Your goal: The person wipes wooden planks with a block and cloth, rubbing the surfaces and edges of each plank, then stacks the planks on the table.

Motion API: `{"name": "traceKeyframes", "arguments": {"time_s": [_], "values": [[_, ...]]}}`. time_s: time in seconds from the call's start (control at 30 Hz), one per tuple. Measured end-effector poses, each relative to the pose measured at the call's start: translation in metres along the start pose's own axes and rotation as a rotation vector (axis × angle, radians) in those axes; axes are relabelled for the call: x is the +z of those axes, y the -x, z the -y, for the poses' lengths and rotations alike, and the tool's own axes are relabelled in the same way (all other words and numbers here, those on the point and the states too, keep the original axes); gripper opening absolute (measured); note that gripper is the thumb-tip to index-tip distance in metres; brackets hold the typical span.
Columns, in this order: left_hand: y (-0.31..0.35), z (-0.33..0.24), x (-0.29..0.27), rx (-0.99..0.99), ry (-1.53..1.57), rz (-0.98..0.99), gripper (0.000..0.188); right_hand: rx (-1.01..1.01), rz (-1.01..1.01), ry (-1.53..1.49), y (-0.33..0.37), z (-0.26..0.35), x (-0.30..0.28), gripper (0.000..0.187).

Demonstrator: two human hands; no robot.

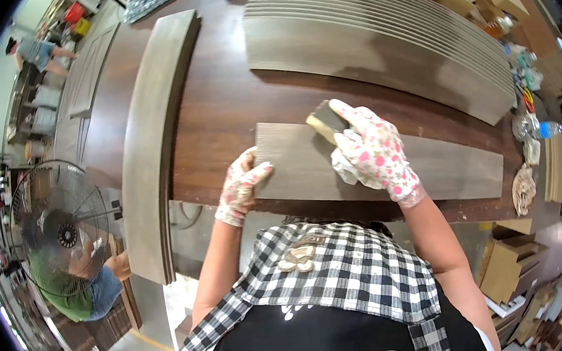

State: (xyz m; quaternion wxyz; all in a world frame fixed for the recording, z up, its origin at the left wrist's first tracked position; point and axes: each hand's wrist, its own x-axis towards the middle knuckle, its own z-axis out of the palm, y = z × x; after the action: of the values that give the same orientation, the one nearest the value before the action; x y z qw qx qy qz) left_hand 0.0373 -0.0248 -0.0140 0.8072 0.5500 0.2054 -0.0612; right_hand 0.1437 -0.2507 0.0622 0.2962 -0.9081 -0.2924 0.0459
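Observation:
A long grey-brown wooden board (444, 165) lies across the table's near edge in front of me. My left hand (242, 183), in a white glove with a floral print, grips its left end, the thumb over the top face. In a matching glove, my right hand (370, 142) is closed around a sanding sponge (327, 121) with a dark face and a yellowish side, tilted just over the board. A crumpled white cloth (345, 167) is bunched under the same hand, against the board.
Behind the board, a row of similar boards (364, 50) lies overlapped on the brown table (219, 106). A stack of long boards (154, 141) stands at left, near a fan (60, 226) and a seated person (67, 287). Bottles (550, 129) and a crumpled cloth (523, 190) lie right.

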Motion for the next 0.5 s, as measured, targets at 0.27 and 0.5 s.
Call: {"name": "traceKeyframes", "arguments": {"time_s": [0.27,0.5], "values": [[0.021,0.005,0.038,-0.099,0.152,0.103,0.043,-0.318,0.279,0.453,-0.016,0.01,-0.004,0.026],[0.012,0.009,0.033,-0.143,0.047,0.207,0.035,0.066,0.29,0.017,-0.019,0.043,-0.001,0.025]]}}
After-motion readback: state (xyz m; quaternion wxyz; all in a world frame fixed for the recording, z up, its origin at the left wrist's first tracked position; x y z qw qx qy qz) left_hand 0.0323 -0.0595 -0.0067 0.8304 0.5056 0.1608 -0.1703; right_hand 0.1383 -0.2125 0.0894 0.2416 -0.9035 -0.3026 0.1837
